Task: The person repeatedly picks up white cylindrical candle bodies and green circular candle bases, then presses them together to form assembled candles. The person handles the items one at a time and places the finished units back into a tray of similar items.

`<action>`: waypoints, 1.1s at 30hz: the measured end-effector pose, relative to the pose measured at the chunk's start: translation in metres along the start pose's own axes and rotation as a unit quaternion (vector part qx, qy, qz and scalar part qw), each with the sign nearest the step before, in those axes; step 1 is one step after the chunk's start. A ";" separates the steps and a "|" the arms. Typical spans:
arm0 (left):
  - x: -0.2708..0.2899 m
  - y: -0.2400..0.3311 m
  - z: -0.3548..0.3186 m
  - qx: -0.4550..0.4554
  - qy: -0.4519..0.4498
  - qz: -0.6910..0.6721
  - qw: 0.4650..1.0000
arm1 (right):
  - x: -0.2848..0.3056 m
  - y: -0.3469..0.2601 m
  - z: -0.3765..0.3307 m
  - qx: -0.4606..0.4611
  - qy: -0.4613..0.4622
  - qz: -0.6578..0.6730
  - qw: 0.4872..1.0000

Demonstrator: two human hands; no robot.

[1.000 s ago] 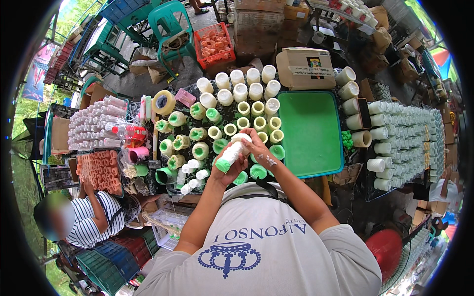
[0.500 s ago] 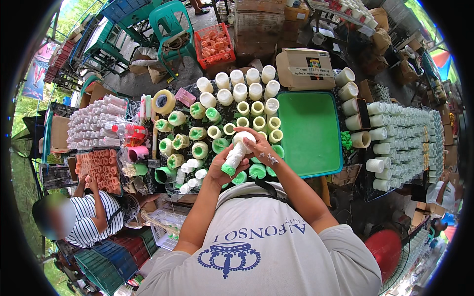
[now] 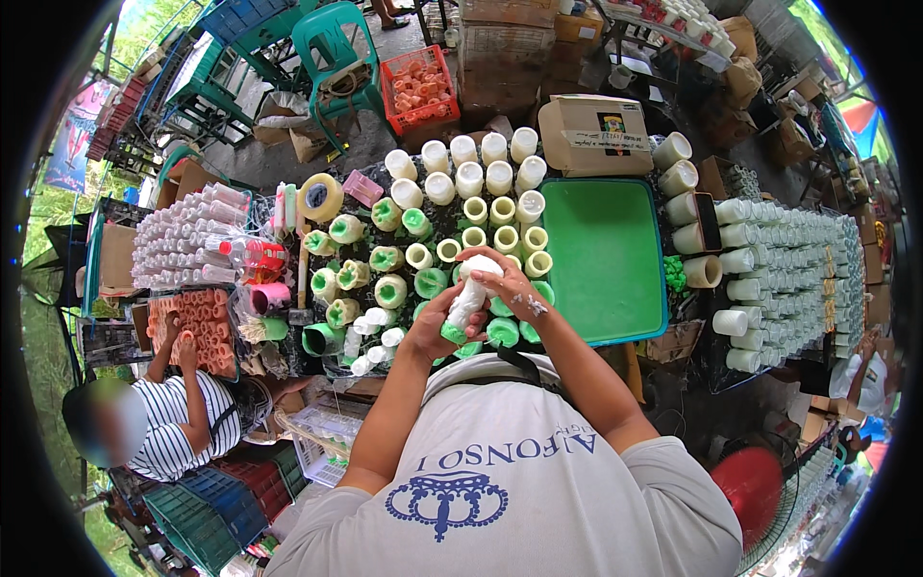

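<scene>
Between my two hands is a candle (image 3: pixel 468 302) with a lumpy white coat and a green lower end, held tilted. My left hand (image 3: pixel 430 334) wraps its lower part near the green end. Curled over its white top is my right hand (image 3: pixel 508 283), with white bits stuck to the back of the hand and wrist. Just beyond stand pale hollow cylinders (image 3: pixel 502 211), some lined with green, such as the green-lined one (image 3: pixel 390 290). Green pieces (image 3: pixel 502 333) lie right below my hands, partly covered by them.
A green tray (image 3: pixel 601 260) lies to the right, with a cardboard box (image 3: pixel 594 135) behind it. Rows of whitish cylinders (image 3: pixel 769 279) fill the far right. Leftward are a tape roll (image 3: pixel 320 197), a plastic bottle (image 3: pixel 255 256) and a co-worker in a striped shirt (image 3: pixel 183 423) beside orange pieces (image 3: pixel 197 322).
The candle has turned a little more upright, its green end shifting slightly right, and my left fingers now reach further round it. The co-worker's hands have moved farther over the orange pieces.
</scene>
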State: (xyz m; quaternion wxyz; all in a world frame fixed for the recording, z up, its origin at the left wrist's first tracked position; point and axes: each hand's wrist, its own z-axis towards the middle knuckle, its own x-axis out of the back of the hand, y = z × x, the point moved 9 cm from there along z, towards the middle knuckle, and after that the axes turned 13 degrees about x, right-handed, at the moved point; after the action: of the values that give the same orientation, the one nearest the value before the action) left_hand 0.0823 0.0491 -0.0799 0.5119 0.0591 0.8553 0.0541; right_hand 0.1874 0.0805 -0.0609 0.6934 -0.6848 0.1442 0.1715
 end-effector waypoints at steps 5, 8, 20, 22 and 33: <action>-0.002 0.000 -0.003 0.000 0.016 0.016 1.000 | -0.003 -0.013 0.001 0.038 0.008 -0.017 0.999; -0.002 0.000 -0.001 -0.003 0.009 0.016 1.000 | -0.004 -0.013 0.000 0.042 0.010 0.009 0.999; -0.001 0.000 0.000 -0.024 -0.022 0.000 0.999 | -0.014 -0.004 -0.005 0.023 0.048 0.188 0.981; 0.000 -0.001 0.000 -0.024 -0.022 0.004 0.999 | -0.015 -0.003 -0.005 0.023 0.048 0.215 0.975; -0.004 0.006 -0.006 -0.043 0.003 0.021 0.999 | -0.018 -0.005 -0.005 0.037 0.055 0.234 0.970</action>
State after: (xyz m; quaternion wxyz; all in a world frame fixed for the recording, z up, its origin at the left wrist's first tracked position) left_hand 0.0793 0.0538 -0.0731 0.5104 0.0548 0.8521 0.1020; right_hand 0.1735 0.0749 -0.0488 0.6501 -0.6139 0.3448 0.2857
